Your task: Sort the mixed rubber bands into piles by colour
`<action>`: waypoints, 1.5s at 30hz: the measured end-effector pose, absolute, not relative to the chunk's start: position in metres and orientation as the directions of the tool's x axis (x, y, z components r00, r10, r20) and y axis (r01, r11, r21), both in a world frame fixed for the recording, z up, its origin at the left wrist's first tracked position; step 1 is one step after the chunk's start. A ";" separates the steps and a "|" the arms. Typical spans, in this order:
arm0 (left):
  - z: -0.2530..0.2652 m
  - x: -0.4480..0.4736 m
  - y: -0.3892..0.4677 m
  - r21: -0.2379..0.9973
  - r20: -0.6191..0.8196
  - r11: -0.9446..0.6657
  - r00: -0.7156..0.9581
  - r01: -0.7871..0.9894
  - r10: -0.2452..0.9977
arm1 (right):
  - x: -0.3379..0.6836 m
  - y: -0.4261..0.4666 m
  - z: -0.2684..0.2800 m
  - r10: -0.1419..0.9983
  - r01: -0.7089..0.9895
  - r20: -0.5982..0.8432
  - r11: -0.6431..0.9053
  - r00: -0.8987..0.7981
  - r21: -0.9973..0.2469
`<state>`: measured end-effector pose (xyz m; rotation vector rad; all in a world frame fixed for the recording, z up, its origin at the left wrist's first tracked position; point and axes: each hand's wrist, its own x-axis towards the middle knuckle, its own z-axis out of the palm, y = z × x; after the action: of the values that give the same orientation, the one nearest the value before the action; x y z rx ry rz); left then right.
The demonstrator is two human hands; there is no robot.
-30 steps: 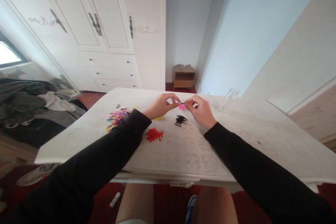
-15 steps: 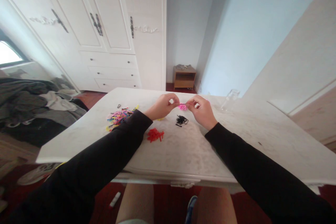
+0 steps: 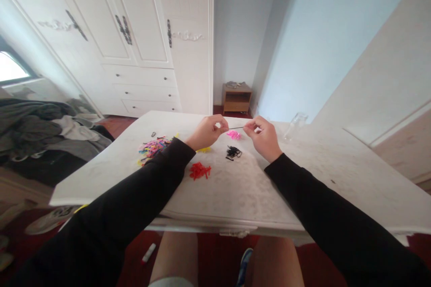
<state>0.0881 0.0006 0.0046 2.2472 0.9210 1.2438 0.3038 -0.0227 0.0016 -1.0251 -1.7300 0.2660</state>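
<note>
A thin black rubber band [image 3: 236, 128] is stretched taut between my two hands, above the far part of the white table. My left hand [image 3: 209, 132] pinches one end of it, and my right hand [image 3: 264, 137] pinches the other. Just below the band lies a small pink pile of bands [image 3: 233, 135]. Nearer to me are a black pile [image 3: 233, 152] and a red pile [image 3: 200, 171]. A yellow pile [image 3: 204, 149] is partly hidden by my left hand. Farther left, a mixed-colour heap [image 3: 153, 149] is partly covered by my left sleeve.
A clear glass bottle [image 3: 296, 126] is at the table's far right edge. One loose dark band [image 3: 153, 134] lies beyond the mixed heap, and a small dark bit [image 3: 333, 181] rests on the right side of the table [image 3: 363, 202]. Clothes [image 3: 74, 130] are piled at the left.
My hands have moved farther apart, stretching the black band longer. They have risen slightly, so more of the pink and yellow piles shows.
</note>
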 end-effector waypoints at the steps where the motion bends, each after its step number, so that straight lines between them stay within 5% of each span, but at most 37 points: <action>1: 0.003 0.090 -0.001 0.626 0.580 -0.702 0.399 0.340 0.710 | 0.301 -0.024 0.000 0.741 0.507 0.663 0.613 -0.104 -0.606; 8: 0.001 0.087 0.001 0.592 0.581 -0.725 0.436 0.353 0.687 | 0.304 -0.022 -0.002 0.758 0.512 0.629 0.614 -0.171 -0.600; 14: 0.012 0.071 0.012 0.614 0.661 -0.680 0.209 0.400 0.720 | 0.323 -0.012 0.012 0.681 0.479 0.711 0.572 0.177 -0.666; 22: 0.000 0.093 -0.003 0.673 0.550 -0.681 0.420 0.289 0.722 | 0.300 -0.025 0.000 0.756 0.492 0.622 0.629 -0.204 -0.602; 30: 0.011 0.069 0.014 0.621 0.675 -0.684 0.183 0.381 0.715 | 0.326 -0.013 0.017 0.703 0.490 0.695 0.556 0.153 -0.671; 36: 0.009 0.074 0.008 0.572 0.721 -0.708 0.159 0.414 0.675 | 0.318 -0.021 0.017 0.656 0.530 0.753 0.623 0.048 -0.576; 40: 0.004 0.083 0.001 0.471 0.758 -0.781 0.265 0.411 0.596 | 0.310 -0.026 0.013 0.632 0.525 0.768 0.692 -0.107 -0.496; 45: 0.002 0.087 -0.004 0.503 0.707 -0.798 0.373 0.332 0.601 | 0.307 -0.026 0.008 0.636 0.506 0.745 0.719 -0.201 -0.477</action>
<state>0.0874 -0.0038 0.0023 2.3600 0.8246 1.3922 0.3067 -0.0259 0.0080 -0.8890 -1.8574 0.1522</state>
